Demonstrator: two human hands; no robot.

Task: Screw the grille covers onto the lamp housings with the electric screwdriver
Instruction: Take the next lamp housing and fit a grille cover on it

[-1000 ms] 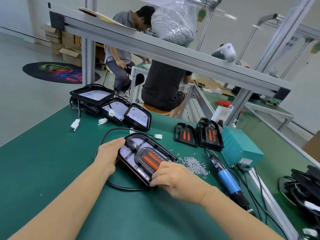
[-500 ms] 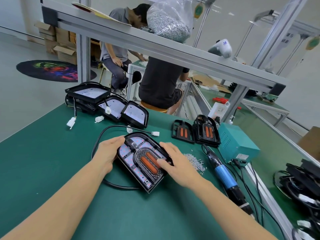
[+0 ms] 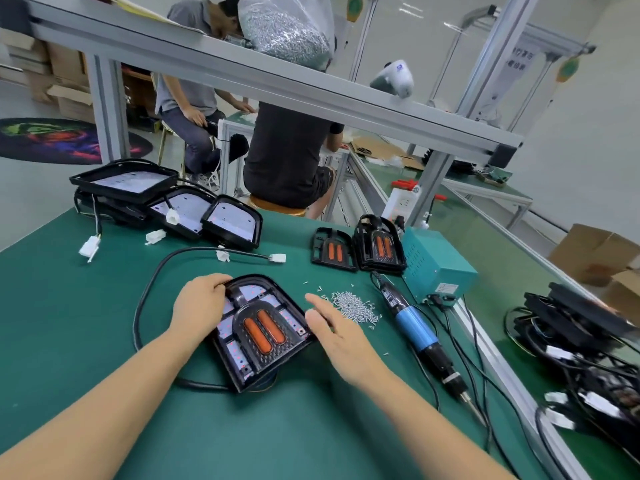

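Note:
A black lamp housing (image 3: 239, 355) lies on the green table in front of me, with a black grille cover (image 3: 265, 329) bearing two orange strips set into it. My left hand (image 3: 199, 306) grips the housing's upper left edge. My right hand (image 3: 332, 336) hovers just right of the housing, fingers straight, holding nothing. A pile of small silver screws (image 3: 353, 306) lies right of that hand. The blue electric screwdriver (image 3: 417, 336) lies on the table further right, its bit pointing toward me.
More lamp housings (image 3: 166, 199) are stacked at the back left with white connectors. Spare grille covers (image 3: 360, 247) stand beside a teal power box (image 3: 436, 268). A black cable (image 3: 145, 296) loops left of the housing. Tangled black parts (image 3: 581, 344) fill the right. Two people sit behind the bench.
My right hand has lifted off the grille cover and moved right, toward the screws. My left hand stays on the housing's edge.

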